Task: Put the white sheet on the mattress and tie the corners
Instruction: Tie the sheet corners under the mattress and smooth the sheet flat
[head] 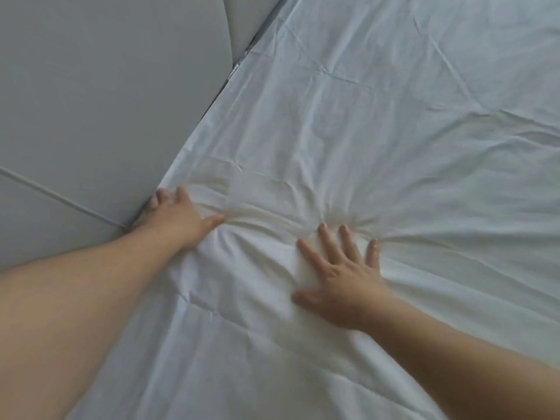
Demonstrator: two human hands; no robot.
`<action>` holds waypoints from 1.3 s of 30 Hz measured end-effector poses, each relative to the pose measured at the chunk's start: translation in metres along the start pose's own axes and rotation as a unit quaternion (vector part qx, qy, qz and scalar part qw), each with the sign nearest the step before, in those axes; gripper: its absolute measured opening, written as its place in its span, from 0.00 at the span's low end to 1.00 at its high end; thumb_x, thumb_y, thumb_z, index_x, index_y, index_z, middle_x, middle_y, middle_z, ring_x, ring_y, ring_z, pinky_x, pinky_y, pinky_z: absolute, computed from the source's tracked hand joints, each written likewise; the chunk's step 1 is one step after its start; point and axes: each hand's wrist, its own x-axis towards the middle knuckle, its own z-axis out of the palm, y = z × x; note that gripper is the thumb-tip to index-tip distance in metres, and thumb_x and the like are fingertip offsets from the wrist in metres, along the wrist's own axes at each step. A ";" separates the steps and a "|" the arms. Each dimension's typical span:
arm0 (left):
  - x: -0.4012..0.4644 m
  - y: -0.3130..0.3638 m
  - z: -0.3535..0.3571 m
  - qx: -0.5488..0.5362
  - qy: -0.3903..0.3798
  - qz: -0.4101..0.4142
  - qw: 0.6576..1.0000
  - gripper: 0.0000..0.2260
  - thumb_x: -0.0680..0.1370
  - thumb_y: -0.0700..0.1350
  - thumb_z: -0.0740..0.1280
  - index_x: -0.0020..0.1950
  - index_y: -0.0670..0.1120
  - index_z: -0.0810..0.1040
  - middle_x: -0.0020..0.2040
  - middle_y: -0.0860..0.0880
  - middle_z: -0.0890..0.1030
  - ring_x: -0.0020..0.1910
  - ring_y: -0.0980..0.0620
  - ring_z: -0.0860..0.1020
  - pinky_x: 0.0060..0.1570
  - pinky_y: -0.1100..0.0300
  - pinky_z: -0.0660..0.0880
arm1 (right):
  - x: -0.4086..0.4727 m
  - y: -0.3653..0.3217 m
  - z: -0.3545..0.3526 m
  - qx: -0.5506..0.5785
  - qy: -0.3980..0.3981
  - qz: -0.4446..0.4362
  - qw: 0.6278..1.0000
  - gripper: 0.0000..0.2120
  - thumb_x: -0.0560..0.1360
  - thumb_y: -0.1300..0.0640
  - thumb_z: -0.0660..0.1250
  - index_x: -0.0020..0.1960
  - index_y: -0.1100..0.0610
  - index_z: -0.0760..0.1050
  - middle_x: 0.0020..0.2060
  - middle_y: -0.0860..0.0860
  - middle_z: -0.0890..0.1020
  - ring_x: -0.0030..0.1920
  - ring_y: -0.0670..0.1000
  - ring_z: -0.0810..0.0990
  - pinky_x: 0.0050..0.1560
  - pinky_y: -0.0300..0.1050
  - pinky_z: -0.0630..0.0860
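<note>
Right fingers: spread wide and flat, tips [323, 230] pressing into the cloth, nothing gripped.
Right hand: the right hand [342, 277] sits palm-down near the middle of the view, and creases fan out from under it.
Left fingers: straight, thumb out to the side; fingertips [162, 194] reach the edge where the cloth meets the grey panel, and whether they tuck down into the gap I cannot tell.
Left hand: the left hand [178, 216] lies flat on the cloth, holding nothing.
White sheet: the white sheet [378, 122] is laid across the whole bed surface, puckered between the two hands and lined with folds farther out.
Mattress: hidden under the sheet; no corner of it shows here.
Grey panel: the padded grey panel [100, 86] runs along the sheet's left edge, touching it.
Handling: light, thin, limp cloth, I'd say; it bunches under a palm and likely slides easily over the mattress.
Where to hold: pinch the hem at the edge or gather a corner for the knot; flat palms suit only smoothing.
Progress: spreading looks done here, tying not yet visible.
</note>
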 end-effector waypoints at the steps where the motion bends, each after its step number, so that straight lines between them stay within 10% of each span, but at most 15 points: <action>1: -0.009 0.004 -0.001 0.004 0.021 -0.004 1.000 0.48 0.75 0.74 0.59 0.84 0.48 0.47 0.83 0.38 0.45 0.82 0.36 0.47 0.75 0.31 0.57 | -0.002 0.003 -0.002 0.007 -0.013 -0.004 1.000 0.45 0.71 0.23 0.57 0.79 0.32 0.36 0.81 0.45 0.34 0.81 0.57 0.32 0.75 0.74 0.37; 5: -0.079 0.041 0.013 -0.003 0.013 0.131 0.991 0.40 0.78 0.69 0.60 0.82 0.64 0.40 0.82 0.53 0.31 0.81 0.40 0.35 0.70 0.25 0.59 | 0.004 -0.004 -0.038 0.094 0.049 -0.003 0.994 0.31 0.77 0.34 0.62 0.78 0.36 0.60 0.81 0.46 0.56 0.81 0.59 0.52 0.77 0.69 0.52; 8: -0.122 0.048 0.056 0.021 -0.084 0.189 0.978 0.55 0.62 0.85 0.58 0.78 0.69 0.31 0.80 0.54 0.26 0.80 0.38 0.31 0.70 0.24 0.59 | -0.016 0.000 -0.027 0.104 0.044 0.048 0.992 0.36 0.76 0.33 0.62 0.79 0.33 0.50 0.83 0.45 0.43 0.82 0.60 0.41 0.74 0.78 0.48; 13: -0.152 0.008 0.089 0.058 -0.098 0.115 0.987 0.56 0.65 0.81 0.63 0.77 0.67 0.27 0.79 0.55 0.24 0.80 0.37 0.31 0.64 0.19 0.60 | -0.095 0.011 0.049 0.006 -0.042 0.043 0.998 0.45 0.75 0.27 0.54 0.78 0.38 0.27 0.78 0.47 0.25 0.77 0.57 0.24 0.68 0.81 0.34; 19: -0.162 -0.091 0.099 0.105 -0.168 -0.051 0.979 0.64 0.67 0.70 0.72 0.78 0.54 0.22 0.80 0.38 0.29 0.81 0.31 0.52 0.74 0.36 0.63 | -0.200 -0.008 0.085 -0.044 -0.160 -0.031 0.986 0.47 0.77 0.34 0.61 0.79 0.39 0.28 0.77 0.51 0.24 0.77 0.62 0.24 0.68 0.80 0.35; 21: -0.183 -0.106 0.093 0.163 -0.210 -0.114 0.957 0.57 0.72 0.61 0.73 0.83 0.44 0.35 0.82 0.33 0.47 0.77 0.33 0.65 0.73 0.40 0.68 | -0.220 -0.014 0.085 -0.029 -0.188 -0.062 0.980 0.42 0.77 0.38 0.63 0.81 0.37 0.39 0.80 0.50 0.31 0.80 0.63 0.32 0.72 0.77 0.48; 24: -0.223 -0.094 0.074 0.292 -0.198 0.012 0.935 0.30 0.77 0.56 0.64 0.77 0.47 0.68 0.75 0.44 0.69 0.71 0.38 0.71 0.68 0.36 0.70 | -0.229 -0.020 0.070 0.076 -0.154 -0.047 0.984 0.24 0.79 0.41 0.62 0.74 0.40 0.66 0.75 0.48 0.61 0.75 0.58 0.65 0.67 0.56 0.72; 27: -0.268 -0.059 0.077 0.206 -0.079 0.206 0.953 0.26 0.79 0.53 0.63 0.77 0.54 0.62 0.74 0.47 0.61 0.73 0.42 0.64 0.65 0.41 0.73 | -0.225 -0.017 0.057 0.140 -0.031 0.051 0.988 0.21 0.79 0.43 0.62 0.72 0.38 0.66 0.68 0.47 0.67 0.69 0.56 0.68 0.62 0.55 0.75; 30: -0.307 -0.028 0.108 0.138 -0.138 0.333 0.923 0.35 0.78 0.55 0.66 0.80 0.65 0.52 0.80 0.52 0.48 0.77 0.41 0.53 0.71 0.41 0.68 | -0.227 -0.007 0.071 0.134 -0.031 0.134 0.981 0.28 0.76 0.44 0.64 0.73 0.34 0.61 0.70 0.48 0.62 0.70 0.58 0.63 0.63 0.59 0.73; 36: -0.377 -0.059 0.162 0.179 -0.253 0.310 0.899 0.39 0.75 0.47 0.68 0.81 0.62 0.51 0.78 0.51 0.45 0.72 0.37 0.64 0.69 0.45 0.72 | -0.326 -0.037 0.154 0.149 -0.214 0.114 0.959 0.37 0.72 0.43 0.64 0.75 0.30 0.50 0.71 0.50 0.61 0.69 0.60 0.62 0.66 0.55 0.71; 39: -0.405 -0.090 0.155 0.267 -0.361 0.276 0.850 0.32 0.77 0.49 0.69 0.79 0.57 0.62 0.75 0.45 0.62 0.66 0.38 0.75 0.66 0.49 0.73 | -0.366 -0.049 0.160 0.126 -0.329 0.053 0.934 0.30 0.75 0.44 0.64 0.75 0.35 0.62 0.72 0.48 0.65 0.71 0.59 0.65 0.70 0.56 0.70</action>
